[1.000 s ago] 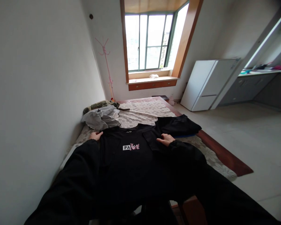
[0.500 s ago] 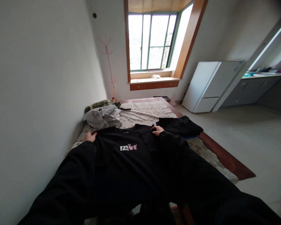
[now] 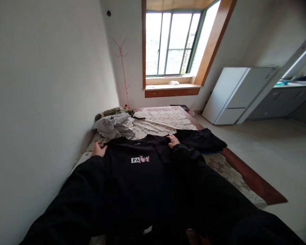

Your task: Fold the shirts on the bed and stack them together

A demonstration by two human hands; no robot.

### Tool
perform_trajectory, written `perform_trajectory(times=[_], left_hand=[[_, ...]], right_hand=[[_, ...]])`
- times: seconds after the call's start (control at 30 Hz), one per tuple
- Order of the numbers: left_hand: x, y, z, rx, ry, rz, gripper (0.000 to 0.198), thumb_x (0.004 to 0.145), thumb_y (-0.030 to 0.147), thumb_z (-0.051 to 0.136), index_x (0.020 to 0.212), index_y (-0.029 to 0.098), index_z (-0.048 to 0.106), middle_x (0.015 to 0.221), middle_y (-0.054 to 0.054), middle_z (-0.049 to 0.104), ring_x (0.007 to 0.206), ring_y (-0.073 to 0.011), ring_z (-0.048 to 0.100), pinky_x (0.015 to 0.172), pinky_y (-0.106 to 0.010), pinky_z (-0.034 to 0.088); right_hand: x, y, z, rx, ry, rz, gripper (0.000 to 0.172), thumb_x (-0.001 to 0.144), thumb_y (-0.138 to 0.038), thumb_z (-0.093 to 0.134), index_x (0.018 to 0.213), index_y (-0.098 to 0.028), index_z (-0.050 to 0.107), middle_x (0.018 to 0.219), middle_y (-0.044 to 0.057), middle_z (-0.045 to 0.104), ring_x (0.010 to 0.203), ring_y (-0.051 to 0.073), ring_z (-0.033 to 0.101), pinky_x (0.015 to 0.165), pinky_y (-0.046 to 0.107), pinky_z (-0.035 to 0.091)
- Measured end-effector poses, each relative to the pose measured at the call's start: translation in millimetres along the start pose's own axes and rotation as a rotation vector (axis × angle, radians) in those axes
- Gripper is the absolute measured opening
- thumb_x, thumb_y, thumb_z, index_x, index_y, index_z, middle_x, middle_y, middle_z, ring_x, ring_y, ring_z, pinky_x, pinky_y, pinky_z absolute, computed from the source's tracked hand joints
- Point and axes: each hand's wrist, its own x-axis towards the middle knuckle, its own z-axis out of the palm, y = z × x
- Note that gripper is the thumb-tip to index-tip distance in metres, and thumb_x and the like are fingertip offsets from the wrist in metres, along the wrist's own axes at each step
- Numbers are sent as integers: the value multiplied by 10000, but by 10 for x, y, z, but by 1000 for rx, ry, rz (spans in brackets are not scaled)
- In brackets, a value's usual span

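Observation:
A black T-shirt (image 3: 140,183) is spread out in front of me, its neckline toward the far side and a white-and-pink "PAWS" print on its chest. My left hand (image 3: 99,149) pinches the shirt at its left shoulder. At the opposite shoulder, my right hand (image 3: 172,141) grips the fabric between thumb and fingers. The lower part of the shirt merges with my dark sleeves and clothing, so its hem is hard to make out. Just beyond my right hand lies a stack of folded black clothes (image 3: 202,139).
The table (image 3: 255,180) has a reddish-brown edge and a patterned lace cloth (image 3: 165,119). Grey crumpled fabric (image 3: 116,126) and a camouflage item (image 3: 114,111) lie at its far left by the wall. A pink coat stand (image 3: 123,68) and white fridge (image 3: 237,95) stand beyond.
The camera view has turned slightly left, so the room appears shifted right. Both hands keep hold of the shirt's shoulders, and the shirt lies a little smoother around the print.

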Motion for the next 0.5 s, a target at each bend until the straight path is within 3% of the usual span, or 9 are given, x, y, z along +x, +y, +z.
perform_trajectory(times=[0.13, 0.27, 0.5], left_hand=[[-189, -70, 24, 14, -30, 115, 504, 912, 291, 613, 1390, 182, 495, 1368, -152, 647, 1198, -250, 670, 1025, -371, 529], [-282, -54, 24, 89, -99, 282, 443, 923, 295, 576, 1358, 210, 588, 1585, -115, 462, 1476, -265, 417, 1227, -394, 334], [-338, 67, 209, 223, -279, 376, 564, 981, 444, 457, 1501, 232, 504, 1624, -110, 423, 1545, -351, 271, 1240, -612, 183]], right_hand=[[-25, 32, 64, -68, -8, 2, 676, 747, -93, 605, 1409, -230, 592, 1458, 120, 525, 1220, 284, 611, 1058, 334, 496], [28, 13, 38, -151, -52, -67, 702, 747, -120, 687, 1424, -263, 570, 1552, 123, 445, 1251, 341, 568, 1062, 418, 480], [337, -38, -342, -287, -168, -250, 242, 754, -110, 697, 960, -219, 761, 1189, 142, 703, 1211, 339, 568, 1046, 442, 436]])
